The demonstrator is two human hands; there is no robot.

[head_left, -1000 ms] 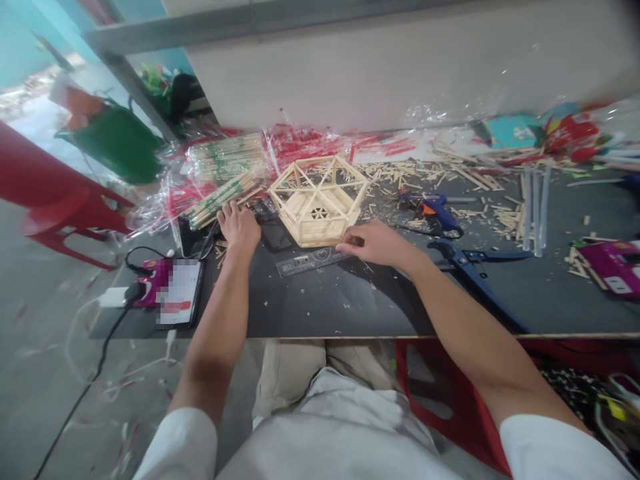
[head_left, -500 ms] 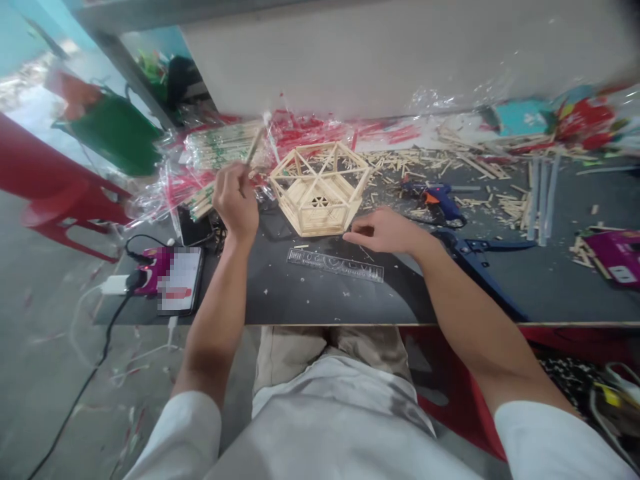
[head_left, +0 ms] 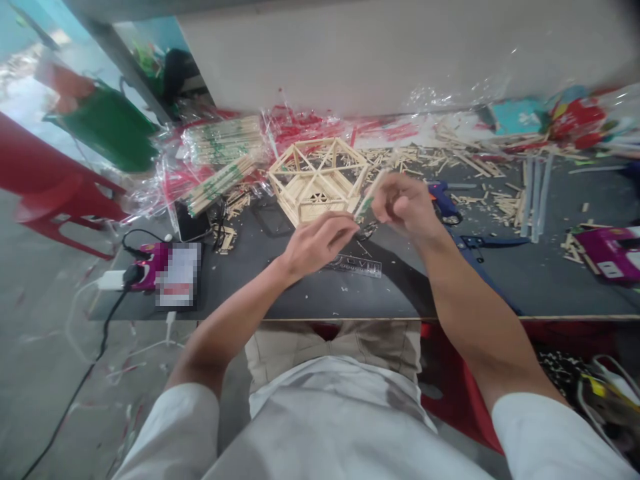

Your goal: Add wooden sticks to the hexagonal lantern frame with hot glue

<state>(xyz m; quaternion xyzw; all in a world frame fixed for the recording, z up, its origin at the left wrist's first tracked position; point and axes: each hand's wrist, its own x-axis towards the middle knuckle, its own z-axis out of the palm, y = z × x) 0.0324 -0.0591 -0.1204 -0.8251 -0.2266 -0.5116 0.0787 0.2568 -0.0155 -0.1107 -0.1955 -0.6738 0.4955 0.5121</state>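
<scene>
A pale wooden chopstick (head_left: 369,195) with a green mark slants between my two hands, just in front of the wooden frame. My left hand (head_left: 323,241) pinches its lower end, palm turned down. Higher up, my right hand (head_left: 404,203) is closed on the same chopstick, fingers curled. Behind my left hand sits a six-sided frame of glued sticks (head_left: 320,175), with a planked base and a small star pattern inside; my left hand hides its front edge. A clear plastic ruler (head_left: 360,265) lies under my hands, partly covered by the left.
Chopstick bundles (head_left: 223,183) lie at the back left by red plastic wrappers (head_left: 310,130). To the right are a blue glue gun (head_left: 445,200), blue-handled cutters (head_left: 475,257), glue sticks (head_left: 537,197) and cut stick pieces. A phone (head_left: 179,275) rests at the left edge.
My left hand has come from the back left to the front of the frame with the chopstick. My right hand has risen, moved slightly right and closed on the chopstick.
</scene>
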